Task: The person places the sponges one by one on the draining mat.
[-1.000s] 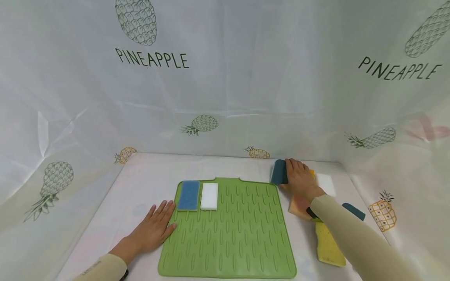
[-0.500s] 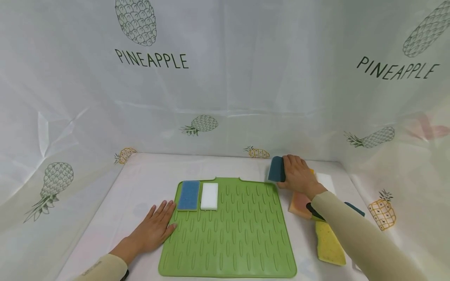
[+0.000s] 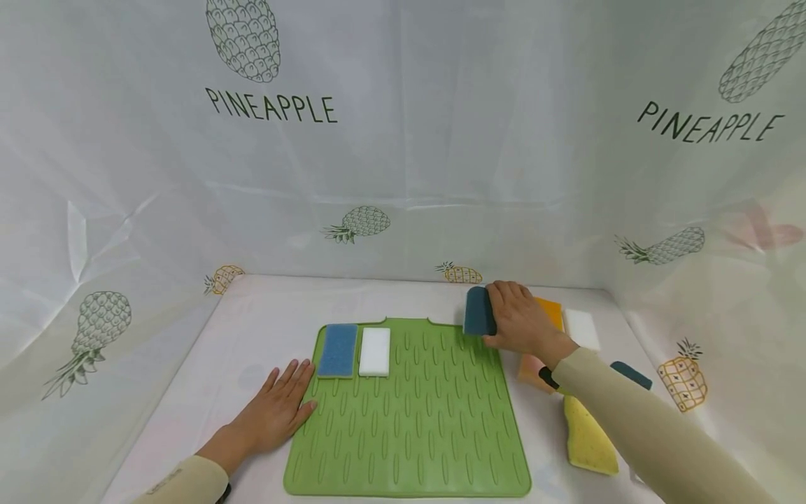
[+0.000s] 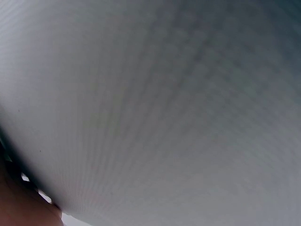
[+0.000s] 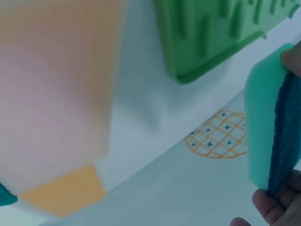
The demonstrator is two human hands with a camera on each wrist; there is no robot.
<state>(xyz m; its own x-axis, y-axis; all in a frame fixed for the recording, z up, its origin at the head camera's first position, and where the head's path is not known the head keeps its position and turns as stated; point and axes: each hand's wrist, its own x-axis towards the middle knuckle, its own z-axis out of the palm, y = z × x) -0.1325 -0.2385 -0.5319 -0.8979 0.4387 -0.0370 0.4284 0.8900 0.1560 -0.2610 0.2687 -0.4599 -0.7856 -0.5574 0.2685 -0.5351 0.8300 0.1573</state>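
In the head view my right hand (image 3: pixel 521 318) grips a scouring sponge (image 3: pixel 479 311) by its right side, over the top right corner of the green ridged mat (image 3: pixel 409 427). The right wrist view shows this sponge's pale green foam (image 5: pixel 262 117) and dark blue scouring layer (image 5: pixel 284 136), pinched between thumb and fingers. My left hand (image 3: pixel 277 409) lies flat with fingers spread, fingertips at the mat's left edge. A blue-topped sponge (image 3: pixel 338 350) and a white sponge (image 3: pixel 375 352) lie side by side on the mat's upper left. A blurred grey surface fills most of the left wrist view.
Right of the mat, partly under my forearm, lie an orange sponge (image 3: pixel 550 313), a white block (image 3: pixel 582 329), a peach sponge (image 3: pixel 532 371), a dark teal piece (image 3: pixel 632 375) and a yellow sponge (image 3: pixel 588 437). A pineapple-print sheet (image 3: pixel 403 154) rises behind the table.
My right hand has carried the dark teal scouring sponge leftward from beside the pile to the mat's top right corner. The left hand has stayed in place.
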